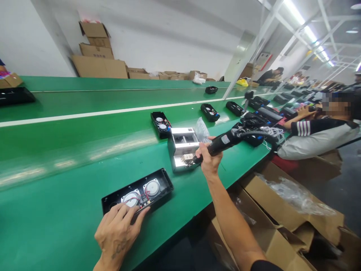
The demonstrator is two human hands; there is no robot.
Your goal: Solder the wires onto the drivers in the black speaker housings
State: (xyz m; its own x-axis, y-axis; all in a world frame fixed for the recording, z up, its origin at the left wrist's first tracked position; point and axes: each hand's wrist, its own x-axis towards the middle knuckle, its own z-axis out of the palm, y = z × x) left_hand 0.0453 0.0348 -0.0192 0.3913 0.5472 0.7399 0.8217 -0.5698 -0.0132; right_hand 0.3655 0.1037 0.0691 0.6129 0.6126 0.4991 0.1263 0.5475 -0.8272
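A black speaker housing (166, 180) lies on the green bench near me, its inner side up. Two round speaker drivers (152, 187) and thin red and black wires show inside it. My left hand (120, 227) is closed over its near edge, fingertips inside and thumb along the rim. Further right, my right hand (210, 160) is wrapped round a black electric screwdriver (225, 141) with a cable at its rear. The screwdriver's tip is at the front of a silver screw feeder (183, 146); whether it carries a screw cannot be made out.
Behind the feeder stand another open housing (160, 125) and a clear plastic bag (201, 130). More housings (210, 112) sit along the green belt. A co-worker (324, 124) sits at the right. Open cardboard boxes (270, 222) stand below the bench edge.
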